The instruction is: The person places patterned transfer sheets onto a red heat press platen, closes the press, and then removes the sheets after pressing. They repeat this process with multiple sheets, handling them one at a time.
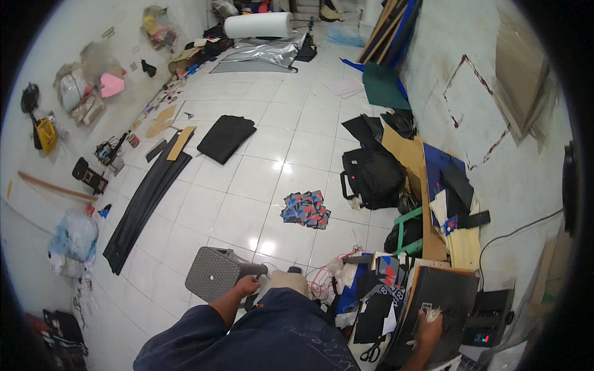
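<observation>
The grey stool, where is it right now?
In the head view, the grey plastic stool lies tipped on the white tile floor at lower left of centre, its leg gripped by the left hand.

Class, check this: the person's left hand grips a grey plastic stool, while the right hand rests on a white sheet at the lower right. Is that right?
Not quite. The left hand does grip the grey plastic stool, but the right hand rests on a black sheet, not a white one, as the head view shows.
</observation>
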